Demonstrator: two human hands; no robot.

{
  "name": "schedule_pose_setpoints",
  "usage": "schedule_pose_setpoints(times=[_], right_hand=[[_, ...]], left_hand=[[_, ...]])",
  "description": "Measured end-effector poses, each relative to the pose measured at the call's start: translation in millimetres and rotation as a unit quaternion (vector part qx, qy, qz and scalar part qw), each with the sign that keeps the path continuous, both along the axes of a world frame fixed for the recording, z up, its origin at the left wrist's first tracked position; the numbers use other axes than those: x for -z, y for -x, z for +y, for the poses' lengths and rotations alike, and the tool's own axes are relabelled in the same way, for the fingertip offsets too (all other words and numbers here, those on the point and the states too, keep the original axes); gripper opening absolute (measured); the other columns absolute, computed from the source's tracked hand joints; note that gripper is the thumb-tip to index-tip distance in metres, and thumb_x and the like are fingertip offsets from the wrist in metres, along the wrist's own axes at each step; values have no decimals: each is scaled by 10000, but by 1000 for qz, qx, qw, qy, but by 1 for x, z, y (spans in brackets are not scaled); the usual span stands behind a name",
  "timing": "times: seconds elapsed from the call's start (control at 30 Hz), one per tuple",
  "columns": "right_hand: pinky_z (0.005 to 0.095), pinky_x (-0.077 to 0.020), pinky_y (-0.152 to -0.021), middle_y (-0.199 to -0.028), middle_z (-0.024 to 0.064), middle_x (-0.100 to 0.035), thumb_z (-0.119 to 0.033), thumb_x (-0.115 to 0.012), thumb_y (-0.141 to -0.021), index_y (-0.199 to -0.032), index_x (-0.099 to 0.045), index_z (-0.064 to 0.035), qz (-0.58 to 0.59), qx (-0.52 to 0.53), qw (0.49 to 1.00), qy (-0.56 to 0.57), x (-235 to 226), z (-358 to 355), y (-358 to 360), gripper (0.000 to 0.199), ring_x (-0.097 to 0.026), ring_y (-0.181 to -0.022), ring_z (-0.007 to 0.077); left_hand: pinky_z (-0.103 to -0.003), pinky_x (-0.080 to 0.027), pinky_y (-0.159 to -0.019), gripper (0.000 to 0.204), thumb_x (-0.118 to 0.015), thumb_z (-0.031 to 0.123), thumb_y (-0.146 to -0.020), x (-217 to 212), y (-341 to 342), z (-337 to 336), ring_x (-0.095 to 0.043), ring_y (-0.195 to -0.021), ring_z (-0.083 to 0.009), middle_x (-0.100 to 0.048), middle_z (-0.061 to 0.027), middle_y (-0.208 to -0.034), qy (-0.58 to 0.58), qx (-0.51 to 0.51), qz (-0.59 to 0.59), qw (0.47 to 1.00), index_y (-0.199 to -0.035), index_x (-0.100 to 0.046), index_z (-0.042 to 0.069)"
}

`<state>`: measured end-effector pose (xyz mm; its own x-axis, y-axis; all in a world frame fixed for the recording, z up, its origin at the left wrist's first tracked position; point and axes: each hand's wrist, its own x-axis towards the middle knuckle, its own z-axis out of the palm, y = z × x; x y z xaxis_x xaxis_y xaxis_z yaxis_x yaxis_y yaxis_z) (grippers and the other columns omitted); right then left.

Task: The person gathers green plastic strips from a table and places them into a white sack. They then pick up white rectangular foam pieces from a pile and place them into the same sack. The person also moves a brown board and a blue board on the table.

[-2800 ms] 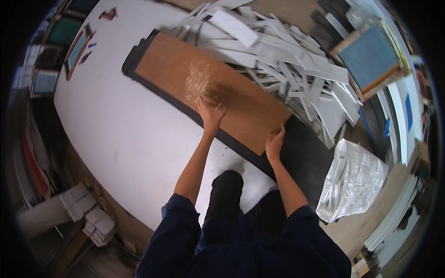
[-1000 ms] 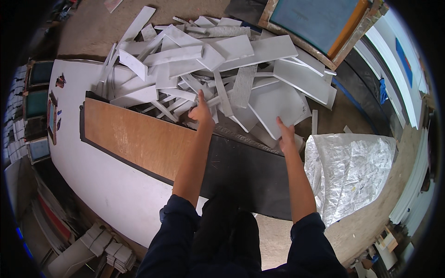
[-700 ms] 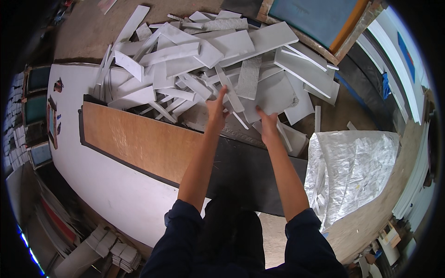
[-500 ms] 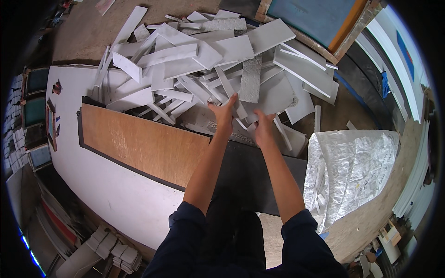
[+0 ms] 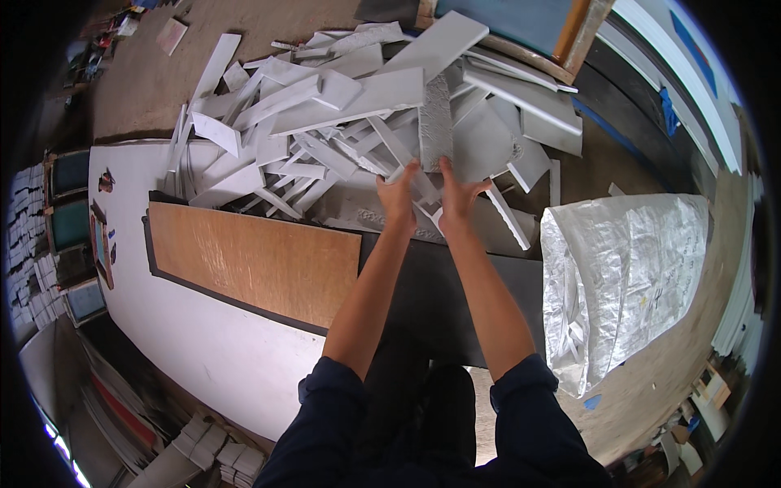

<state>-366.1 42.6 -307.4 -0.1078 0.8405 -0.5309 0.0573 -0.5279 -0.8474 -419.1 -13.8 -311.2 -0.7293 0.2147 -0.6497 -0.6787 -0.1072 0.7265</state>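
Both hands reach into a heap of white rigid board offcuts (image 5: 350,102). My left hand (image 5: 397,199) has its thumb and a finger spread apart, against the end of a narrow white strip (image 5: 389,140). Close beside it, my right hand (image 5: 457,202) touches the lower end of a rough-faced white strip (image 5: 435,126) with its thumb. Another finger of that hand points out toward a thin, jagged-edged strip (image 5: 508,215). The remaining fingers of both hands are hidden. Small white scraps lie between the two hands.
A brown plywood panel (image 5: 252,260) lies on black sheeting at the left, over a large white board (image 5: 203,350). On the right stands a silvery woven sack (image 5: 643,272) with white scraps in its mouth. Behind the heap is a wood-framed blue panel (image 5: 512,28).
My hands have come closer together, and my right hand has moved forward to the rough strip's end. The jagged strip now shows more beside it. The whole view has shifted a little.
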Motion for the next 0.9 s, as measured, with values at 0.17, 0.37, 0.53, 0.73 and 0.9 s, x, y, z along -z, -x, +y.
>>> schedule_pose_setpoints(times=[0.17, 0.37, 0.53, 0.73, 0.9], right_hand=[[413, -247, -975, -1245, 255, -249, -205, -731, -667, -1247, -73, 38, -42, -9, 985, -165, -42, -12, -21, 911, -299, -1168, 346], [363, -217, -998, -1295, 186, -198, -161, -719, -681, -1277, -61, -8, 30, 4, 987, -156, -90, -27, -67, 901, -252, -1200, 272], [354, -231, -987, -1274, 188, -220, -166, -716, -684, -1267, -62, -9, 47, 11, 987, -153, -144, -51, -112, 890, -263, -1191, 265], [347, -262, -961, -1241, 208, -264, -191, -713, -687, -1223, -100, -12, 51, 52, 978, -198, -192, -78, -171, 834, -296, -1170, 268], [372, -314, -929, -1213, 247, -309, -212, -729, -655, -1208, -110, 17, 45, 72, 973, -215, -204, -119, -231, 861, -354, -1136, 319]], left_hand=[[-319, -412, -837, 550, -664, 122, -704, -26, -22, -14, -502, -976, -205, -502, -90, -1057, -111, -12, -19, 994, -1164, -389, 0], [-336, -394, -874, 602, -641, 146, -729, -75, -68, -27, -472, -1039, -216, -455, -109, -1139, -169, 13, 38, 985, -1222, -324, 7], [-336, -387, -877, 590, -634, 131, -734, -117, -105, -48, -473, -1038, -213, -468, -112, -1126, -213, 41, 46, 975, -1221, -329, -4], [-335, -417, -833, 456, -575, 114, -778, -183, -163, -72, -507, -985, -210, -490, -98, -1091, -227, 78, 67, 969, -1168, -389, -31], [-342, -443, -808, 420, -562, 132, -796, -206, -220, -117, -528, -963, -212, -504, -83, -1060, -243, 122, 66, 960, -1153, -409, -28]])
